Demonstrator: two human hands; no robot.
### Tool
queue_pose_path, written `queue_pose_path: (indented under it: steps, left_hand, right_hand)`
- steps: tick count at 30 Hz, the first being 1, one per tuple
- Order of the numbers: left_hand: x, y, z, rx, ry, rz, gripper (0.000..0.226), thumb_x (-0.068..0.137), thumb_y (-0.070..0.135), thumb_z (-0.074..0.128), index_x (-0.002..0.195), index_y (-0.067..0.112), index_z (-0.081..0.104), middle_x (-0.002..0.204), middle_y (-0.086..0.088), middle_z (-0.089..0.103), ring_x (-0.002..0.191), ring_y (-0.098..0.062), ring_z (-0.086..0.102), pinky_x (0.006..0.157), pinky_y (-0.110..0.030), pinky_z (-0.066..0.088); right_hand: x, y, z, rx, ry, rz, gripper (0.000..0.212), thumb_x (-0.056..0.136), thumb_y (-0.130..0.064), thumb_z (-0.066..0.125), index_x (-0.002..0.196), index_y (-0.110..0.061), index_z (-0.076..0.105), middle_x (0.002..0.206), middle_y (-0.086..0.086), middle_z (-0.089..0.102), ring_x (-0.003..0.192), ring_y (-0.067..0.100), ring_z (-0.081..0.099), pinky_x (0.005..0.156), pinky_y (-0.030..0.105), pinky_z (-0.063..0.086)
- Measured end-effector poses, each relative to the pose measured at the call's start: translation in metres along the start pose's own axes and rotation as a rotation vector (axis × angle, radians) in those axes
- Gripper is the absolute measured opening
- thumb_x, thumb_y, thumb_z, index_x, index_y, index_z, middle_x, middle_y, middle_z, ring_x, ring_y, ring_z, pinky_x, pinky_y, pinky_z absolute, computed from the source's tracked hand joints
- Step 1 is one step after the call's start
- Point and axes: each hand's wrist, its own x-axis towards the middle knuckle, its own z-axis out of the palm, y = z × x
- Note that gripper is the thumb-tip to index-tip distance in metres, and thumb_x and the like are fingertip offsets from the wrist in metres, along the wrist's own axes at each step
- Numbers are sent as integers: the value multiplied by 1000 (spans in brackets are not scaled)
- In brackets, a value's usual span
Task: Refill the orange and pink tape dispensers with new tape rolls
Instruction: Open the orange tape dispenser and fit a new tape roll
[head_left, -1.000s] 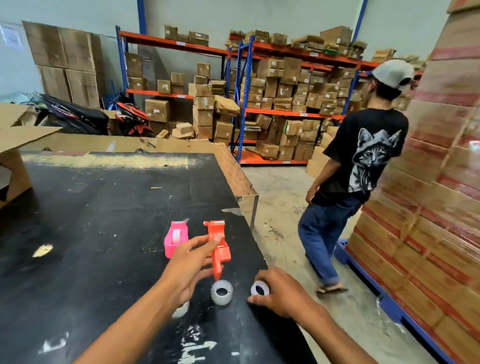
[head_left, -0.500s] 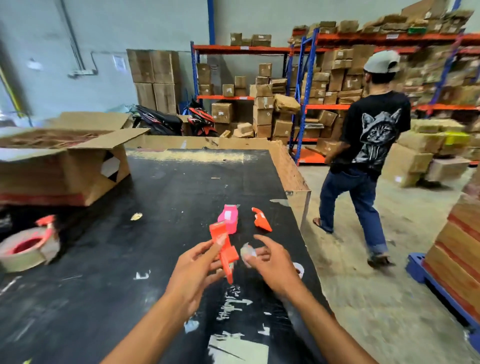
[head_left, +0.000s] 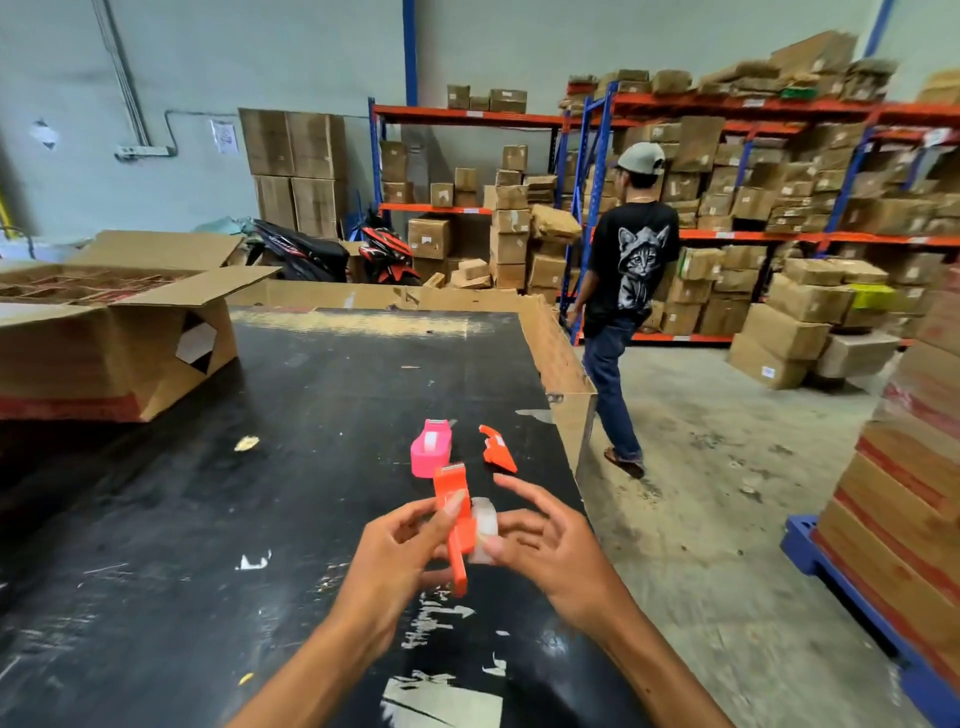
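Note:
My left hand (head_left: 400, 556) grips the orange tape dispenser body (head_left: 454, 512) above the black table (head_left: 208, 519). Pressed against the dispenser's right side is a clear tape roll (head_left: 483, 522), pinched by my right hand (head_left: 550, 540). The pink dispenser (head_left: 431, 448) sits on the table just beyond my hands with a roll inside it. To its right lies a loose orange dispenser piece (head_left: 497, 448).
An open cardboard box (head_left: 114, 332) stands on the table at the left. The table's right edge (head_left: 571, 384) drops to the floor. A person in a black shirt (head_left: 623, 291) walks beside it. Stacked boxes on a blue pallet (head_left: 893, 509) stand at the right.
My hands have lifted the orange dispenser and a tape roll off the table and brought them together. The view has swung left. The person has walked farther away.

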Motion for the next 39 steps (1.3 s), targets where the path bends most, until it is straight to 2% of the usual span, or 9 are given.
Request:
queue_pose_path:
  steps: [4, 7, 12, 17, 20, 27, 32, 36, 39]
  left_hand:
    - [10, 0, 9, 53, -59, 8, 43, 74, 46, 62, 96, 11, 74, 73, -7, 77, 64, -17, 72, 48, -23, 52]
    - [29, -2, 10, -10, -84, -28, 44, 78, 48, 61, 93, 8, 74, 71, -9, 75, 65, -16, 69, 51, -26, 47]
    - [71, 1, -5, -127, -96, -93, 46, 79, 48, 59, 96, 6, 70, 73, -4, 75, 61, -12, 67, 56, -26, 50]
    - [112, 8, -39, -174, -70, -89, 55, 69, 52, 63, 98, 6, 70, 71, -4, 71, 62, -13, 66, 64, -29, 50]
    - [127, 8, -55, -163, -63, -67, 52, 69, 52, 63, 97, 9, 71, 73, -5, 71, 65, -15, 66, 62, -28, 51]
    - [155, 6, -70, -116, -62, -88, 32, 84, 42, 62, 91, 12, 71, 75, -6, 70, 62, -15, 65, 58, -25, 51]
    - [166, 3, -63, -103, -84, -129, 39, 84, 41, 62, 100, 7, 70, 85, -12, 68, 73, -23, 66, 62, -28, 53]
    - [170, 1, -59, -117, -97, -132, 37, 83, 40, 63, 98, 8, 71, 79, -9, 71, 64, -18, 68, 58, -26, 53]
    - [172, -1, -54, -120, -95, -111, 37, 80, 43, 64, 97, 10, 72, 82, -10, 72, 70, -20, 67, 59, -26, 54]
  right_hand:
    - [7, -4, -4, 20, -62, 4, 71, 62, -16, 81, 126, -26, 53, 95, 12, 75, 84, 17, 69, 78, 25, 56]
    - [20, -6, -1, -13, 9, 11, 65, 67, -11, 80, 124, -26, 53, 95, 13, 75, 81, 14, 69, 77, 24, 56]
    - [67, -13, 2, -143, 105, -37, 14, 87, -19, 64, 100, -18, 70, 84, 3, 75, 73, 8, 69, 67, 20, 55]
    - [146, 22, -16, -383, 290, 25, 28, 92, -23, 57, 80, -2, 72, 76, 11, 74, 59, -2, 61, 58, 12, 45]
    - [184, 56, -28, -701, 290, 157, 27, 86, -29, 59, 73, -9, 72, 67, 4, 73, 58, 4, 60, 58, 26, 43]
    - [207, 91, -23, -965, 227, 324, 25, 83, -39, 61, 101, -26, 72, 101, 10, 73, 95, 29, 66, 76, 34, 50]
    - [202, 80, -17, -852, 252, 368, 29, 76, -36, 74, 98, -17, 69, 85, 7, 68, 76, 21, 63, 72, 32, 50]
    - [179, 45, 1, -189, 268, 287, 37, 74, -26, 78, 109, -19, 66, 82, 7, 70, 71, 11, 63, 65, 23, 54]
    - [155, 20, 12, 54, 165, 212, 44, 72, -24, 76, 114, -18, 68, 82, 7, 67, 78, 11, 64, 69, 24, 56]
